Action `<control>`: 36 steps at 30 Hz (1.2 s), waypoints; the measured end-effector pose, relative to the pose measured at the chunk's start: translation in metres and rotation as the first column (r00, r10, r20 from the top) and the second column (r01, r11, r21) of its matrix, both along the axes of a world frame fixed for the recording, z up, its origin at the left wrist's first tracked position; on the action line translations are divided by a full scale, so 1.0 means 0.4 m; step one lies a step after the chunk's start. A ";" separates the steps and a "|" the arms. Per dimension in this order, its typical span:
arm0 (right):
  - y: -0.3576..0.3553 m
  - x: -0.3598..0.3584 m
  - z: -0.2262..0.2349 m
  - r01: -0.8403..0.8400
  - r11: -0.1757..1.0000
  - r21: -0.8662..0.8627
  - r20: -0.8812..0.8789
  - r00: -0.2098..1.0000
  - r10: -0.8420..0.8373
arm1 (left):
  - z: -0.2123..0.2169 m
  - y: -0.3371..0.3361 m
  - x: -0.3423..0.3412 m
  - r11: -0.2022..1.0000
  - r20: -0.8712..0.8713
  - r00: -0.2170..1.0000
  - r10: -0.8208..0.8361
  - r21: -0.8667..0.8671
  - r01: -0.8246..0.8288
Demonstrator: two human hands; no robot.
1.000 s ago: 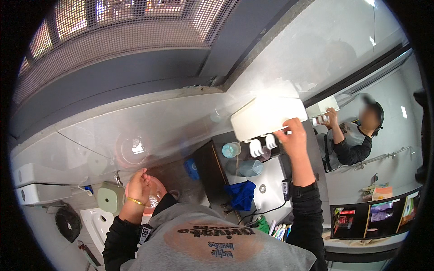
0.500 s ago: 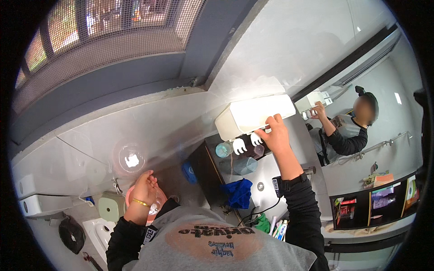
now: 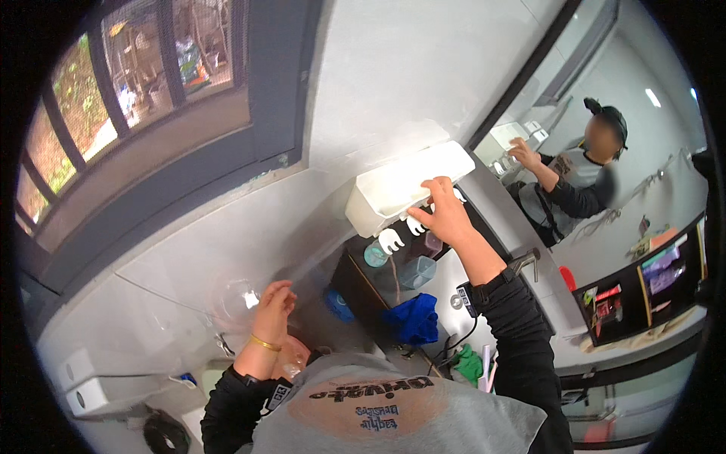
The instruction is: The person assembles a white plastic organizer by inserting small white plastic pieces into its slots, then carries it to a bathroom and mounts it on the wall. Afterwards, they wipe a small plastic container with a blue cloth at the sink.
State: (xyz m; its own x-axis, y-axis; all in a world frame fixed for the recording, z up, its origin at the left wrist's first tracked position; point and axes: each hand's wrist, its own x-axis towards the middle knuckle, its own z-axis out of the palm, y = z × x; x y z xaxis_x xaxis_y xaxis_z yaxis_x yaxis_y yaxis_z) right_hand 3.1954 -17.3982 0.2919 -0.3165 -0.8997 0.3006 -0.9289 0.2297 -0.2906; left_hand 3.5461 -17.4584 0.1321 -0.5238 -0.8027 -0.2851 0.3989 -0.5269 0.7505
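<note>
Upper centre of frame: white box (image 3: 370, 198), long, open-topped, back seemingly against pale wall (image 3: 386, 83), likely for support. Right hand (image 3: 446, 216) part-closed on front rim, fingers over edge, thumb in front; I read that as steadying box. White hooks (image 3: 391, 241) along front edge, prongs outward, presumably for hanging things within reach. Lower left of centre: left hand (image 3: 274, 306) loosely curled, nothing seen in it, out near pink basin (image 3: 297, 354), perhaps for balance. Below box: blue cloth (image 3: 414, 318) beside sink (image 3: 445, 281).
</note>
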 end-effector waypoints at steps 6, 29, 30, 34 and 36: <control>0.022 -0.002 -0.041 0.081 0.963 -0.258 0.090 0.994 -0.059 | 0.251 -0.133 -0.138 0.413 0.346 0.928 0.142 -0.872 0.262; 0.042 -0.341 0.038 0.444 0.813 -0.377 0.398 0.870 -0.291 | 0.388 -0.087 -0.406 -0.349 0.343 0.827 0.446 -0.784 0.513; 0.015 -0.374 0.056 0.424 0.853 -0.303 0.392 0.872 -0.293 | 0.381 -0.112 -0.402 -0.335 0.348 0.826 0.443 -0.791 0.513; -0.072 -0.444 0.087 0.234 0.926 0.297 0.069 0.962 -0.266 | 0.379 -0.094 -0.407 -0.255 0.342 0.811 0.474 -0.829 0.498; -0.113 -0.450 0.090 0.335 0.886 0.321 -0.149 0.942 -0.302 | 0.382 -0.103 -0.405 -0.308 0.383 0.815 0.434 -0.787 0.534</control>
